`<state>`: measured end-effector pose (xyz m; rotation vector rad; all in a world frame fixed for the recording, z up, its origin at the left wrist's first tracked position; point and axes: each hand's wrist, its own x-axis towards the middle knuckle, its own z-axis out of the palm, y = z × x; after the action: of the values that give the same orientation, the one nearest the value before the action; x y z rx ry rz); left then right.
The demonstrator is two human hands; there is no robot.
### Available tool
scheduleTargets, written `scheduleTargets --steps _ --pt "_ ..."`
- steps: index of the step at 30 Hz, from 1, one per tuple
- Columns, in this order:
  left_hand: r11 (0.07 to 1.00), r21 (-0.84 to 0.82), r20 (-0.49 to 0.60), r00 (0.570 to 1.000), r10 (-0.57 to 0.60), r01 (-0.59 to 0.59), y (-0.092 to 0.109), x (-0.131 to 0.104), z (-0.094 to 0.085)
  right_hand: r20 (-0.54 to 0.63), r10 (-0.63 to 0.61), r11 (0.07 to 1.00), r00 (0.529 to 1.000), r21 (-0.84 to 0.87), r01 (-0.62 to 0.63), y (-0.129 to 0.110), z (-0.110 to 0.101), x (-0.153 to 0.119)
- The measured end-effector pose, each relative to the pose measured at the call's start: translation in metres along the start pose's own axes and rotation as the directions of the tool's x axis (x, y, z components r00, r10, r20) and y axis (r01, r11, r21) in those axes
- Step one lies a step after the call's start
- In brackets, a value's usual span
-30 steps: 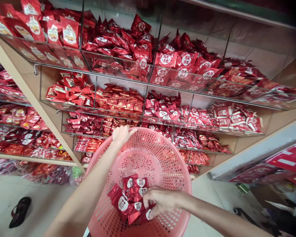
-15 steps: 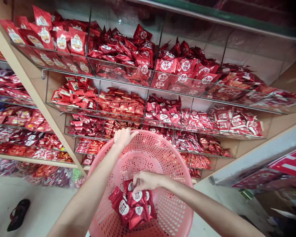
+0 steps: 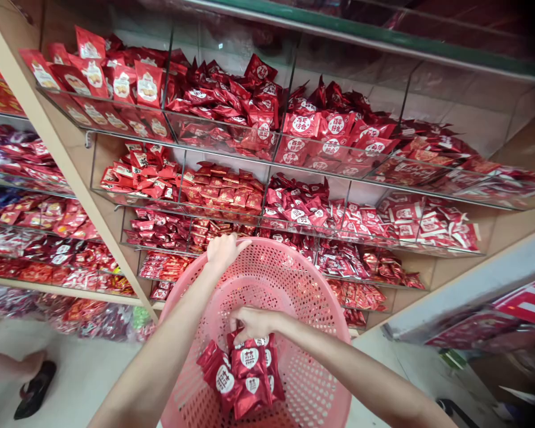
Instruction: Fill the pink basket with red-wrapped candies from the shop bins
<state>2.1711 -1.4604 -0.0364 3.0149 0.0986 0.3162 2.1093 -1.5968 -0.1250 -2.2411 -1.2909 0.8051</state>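
Note:
A pink perforated basket [image 3: 314, 285] stands below the shelves. My left hand [image 3: 225, 251] is wrapped over its far rim, thumb pointing right. Inside the basket, my right hand [image 3: 252, 324] has its fingers curled at the upper edge of a pile of red packets [image 3: 249, 358] with white heart-shaped labels. Its fingertips touch the top packets, and whether they pinch one is hidden. Several packets lie overlapping on the basket's bottom, some tilted to the left.
Clear-fronted shelves [image 3: 267, 156] full of red packets span the view ahead. More shelves are at the left, beyond a wooden upright [image 3: 71, 172]. A person's foot in a black sandal [image 3: 34, 389] is on the floor at lower left.
My right hand has shifted slightly left and up over the packets. A person's lower leg has come into view at the left. The view has tilted slightly.

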Motion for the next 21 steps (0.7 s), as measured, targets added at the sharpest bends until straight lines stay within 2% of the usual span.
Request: scheduleTargets --steps 2,5,8,10,12,14,21 --pt "1.000 0.003 -0.009 1.000 0.005 -0.005 -0.001 0.001 0.000 -0.018 0.030 0.993 0.999 0.113 -0.028 0.001 -0.001 -0.003" --pt "1.000 0.005 -0.018 1.000 0.018 -0.018 0.000 0.001 0.000 -0.150 0.111 0.950 0.983 0.306 -0.061 0.005 0.002 0.000" --pt "1.000 0.008 -0.019 0.999 0.027 -0.026 0.003 0.001 0.000 -0.300 0.241 0.870 0.923 0.489 -0.069 0.009 0.010 0.011" --pt "1.000 0.006 -0.013 1.000 0.023 -0.023 0.004 0.001 -0.001 -0.349 0.300 0.825 0.888 0.562 -0.057 0.010 0.016 0.018" --pt "1.000 0.003 -0.005 1.000 0.012 -0.012 0.005 0.001 -0.002 -0.354 0.334 0.785 0.874 0.618 -0.049 0.009 0.019 0.024" --pt "1.000 0.003 -0.002 1.000 0.008 -0.008 0.004 0.001 -0.001 -0.332 0.338 0.757 0.881 0.652 -0.044 0.008 0.023 0.027" --pt "1.000 0.013 -0.024 1.000 0.009 -0.008 0.000 0.002 0.002 -0.200 0.216 0.777 0.956 0.628 -0.044 -0.003 0.037 0.029"
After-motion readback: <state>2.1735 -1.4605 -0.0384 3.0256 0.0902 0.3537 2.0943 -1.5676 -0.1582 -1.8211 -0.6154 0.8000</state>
